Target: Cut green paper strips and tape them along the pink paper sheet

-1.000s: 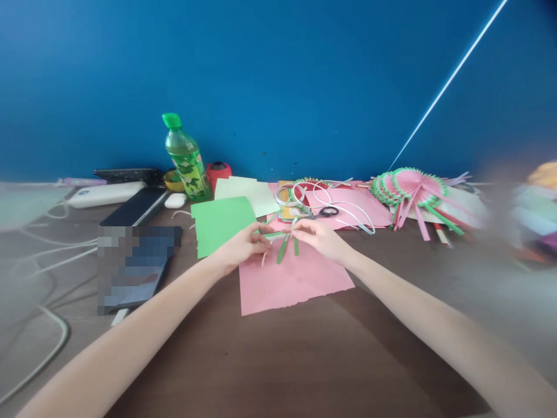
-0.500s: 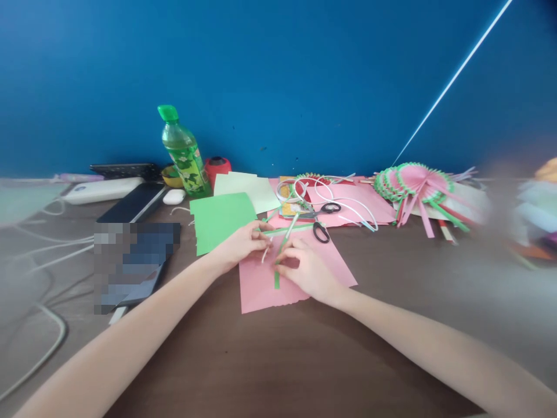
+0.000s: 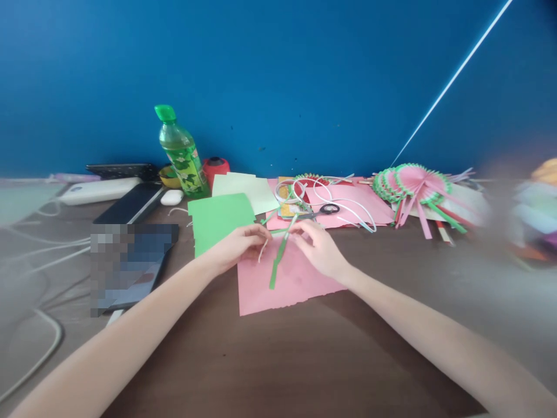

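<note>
My left hand (image 3: 247,248) is closed over the left part of a pink paper sheet (image 3: 300,281), with a short white string (image 3: 263,251) hanging from its fingers. Beside the upper end of a narrow green paper strip (image 3: 277,262), my right hand (image 3: 319,249) has its fingers curled, fingertips against the strip. The strip slants down across the pink sheet and has a pale upper part. Another green edge (image 3: 278,231) runs along the sheet's top between both hands. Black-handled scissors (image 3: 329,209) lie behind my right hand, which covers part of them.
A green sheet (image 3: 221,217) and pale sheets (image 3: 246,190) lie at left, before a green bottle (image 3: 185,157). Phones (image 3: 130,203) and cables are farther left. White cord loops (image 3: 317,188) lie on pink paper behind. Pleated paper rosettes (image 3: 418,180) are at right.
My right hand has moved up and away from the lower green strip, which now slants and looks kinked. My left hand has shifted slightly and still has the white string.
</note>
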The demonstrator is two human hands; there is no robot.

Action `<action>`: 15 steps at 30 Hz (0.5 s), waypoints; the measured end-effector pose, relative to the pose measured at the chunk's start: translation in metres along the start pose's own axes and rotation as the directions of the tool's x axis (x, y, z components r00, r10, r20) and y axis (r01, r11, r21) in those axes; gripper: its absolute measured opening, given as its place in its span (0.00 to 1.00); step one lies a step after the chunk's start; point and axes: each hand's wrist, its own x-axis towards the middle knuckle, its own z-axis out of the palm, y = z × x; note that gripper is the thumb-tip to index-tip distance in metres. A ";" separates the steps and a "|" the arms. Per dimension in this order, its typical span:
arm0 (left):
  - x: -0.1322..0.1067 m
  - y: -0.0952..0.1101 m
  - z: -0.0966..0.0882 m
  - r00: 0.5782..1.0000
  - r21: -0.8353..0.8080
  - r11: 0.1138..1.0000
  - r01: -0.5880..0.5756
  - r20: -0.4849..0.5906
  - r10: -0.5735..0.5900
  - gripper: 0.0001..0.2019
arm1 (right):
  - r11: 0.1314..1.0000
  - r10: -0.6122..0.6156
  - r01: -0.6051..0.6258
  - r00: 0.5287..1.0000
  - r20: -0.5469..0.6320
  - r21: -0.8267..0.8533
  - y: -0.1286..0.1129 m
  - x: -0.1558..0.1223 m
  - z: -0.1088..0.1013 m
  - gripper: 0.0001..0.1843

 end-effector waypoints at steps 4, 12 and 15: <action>-0.006 0.010 0.003 0.990 0.407 0.911 -0.075 -0.077 0.116 0.06 | 0.961 -0.060 0.054 0.998 -0.013 -0.273 0.024 0.011 -0.021 0.11; -0.011 -0.012 0.027 0.971 0.882 0.464 -0.082 -0.034 0.236 0.15 | 0.885 0.007 0.015 0.999 0.046 -0.465 0.050 -0.004 -0.044 0.12; -0.010 -0.013 0.023 0.982 0.878 0.468 -0.097 0.008 0.189 0.14 | 0.851 -0.029 0.033 0.999 0.016 -0.523 0.064 -0.009 -0.059 0.16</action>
